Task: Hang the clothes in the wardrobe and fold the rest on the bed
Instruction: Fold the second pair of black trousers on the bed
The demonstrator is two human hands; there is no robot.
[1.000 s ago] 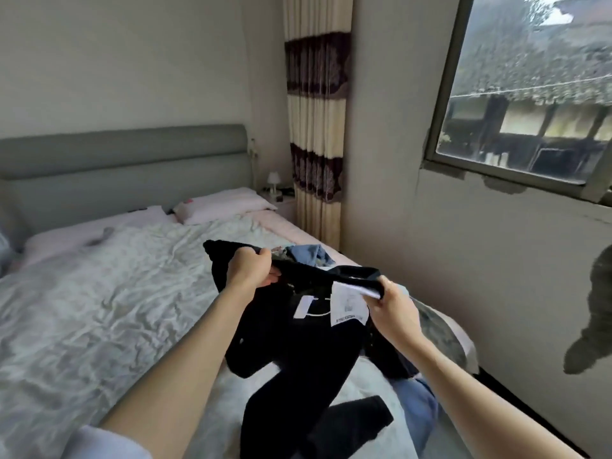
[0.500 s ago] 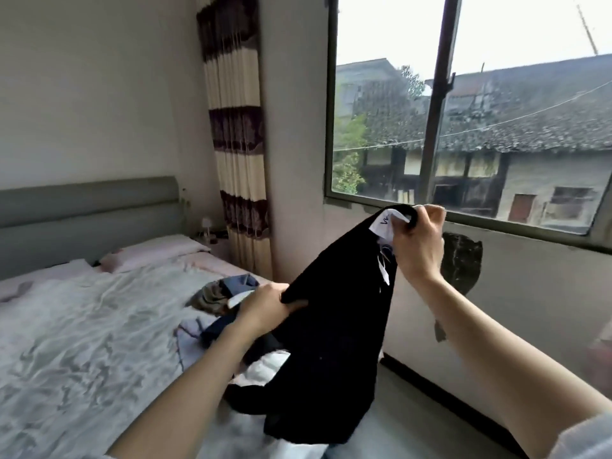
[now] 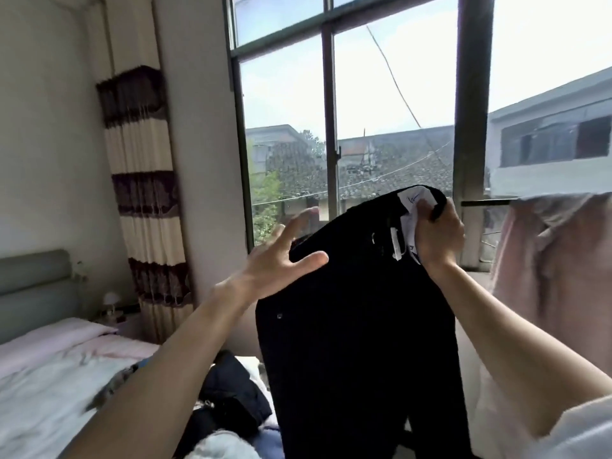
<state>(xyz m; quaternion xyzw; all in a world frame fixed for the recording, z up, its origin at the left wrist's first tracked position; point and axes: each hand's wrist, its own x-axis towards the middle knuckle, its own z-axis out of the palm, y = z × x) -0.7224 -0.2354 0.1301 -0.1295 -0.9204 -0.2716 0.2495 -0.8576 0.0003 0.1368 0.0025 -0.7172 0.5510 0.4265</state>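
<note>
Lifted higher since the earlier frame, the black trousers [image 3: 357, 326] hang at centre frame from the right hand [image 3: 437, 233], which grips their waistband. At their left edge, the left hand [image 3: 275, 260] has let go, fingers spread. Other clothes [image 3: 231, 392] lie on the bed [image 3: 49, 376] at lower left.

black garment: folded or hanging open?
Hanging open. The right hand grips the black garment at its top; it drapes down full length. Left hand open beside it.
</note>
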